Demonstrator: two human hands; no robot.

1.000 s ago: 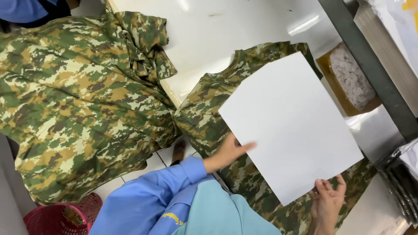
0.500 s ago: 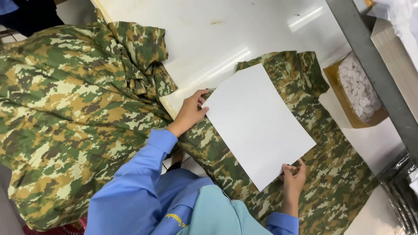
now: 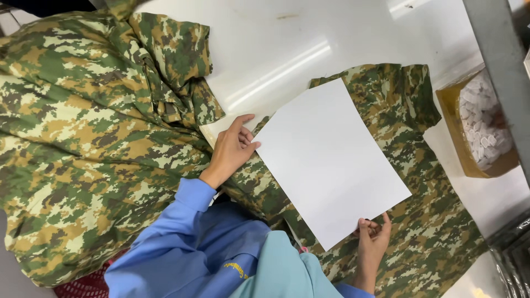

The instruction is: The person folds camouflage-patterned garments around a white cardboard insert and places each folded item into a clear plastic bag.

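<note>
A heap of camouflage garments (image 3: 83,149) lies left of the white sheet (image 3: 331,160). The left hand (image 3: 232,149) pinches the sheet's left corner, while the right hand (image 3: 372,237) grips its near corner. The sheet rests on a flat camouflage garment (image 3: 425,221); right of it stands a cardboard box (image 3: 458,149).

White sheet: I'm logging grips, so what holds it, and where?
Both hands hold the white sheet: left hand at its near-left corner, right hand at its bottom corner.

white sheet (image 3: 331,160), green-brown camouflage garment (image 3: 425,221), blue sleeve (image 3: 182,215)
</note>
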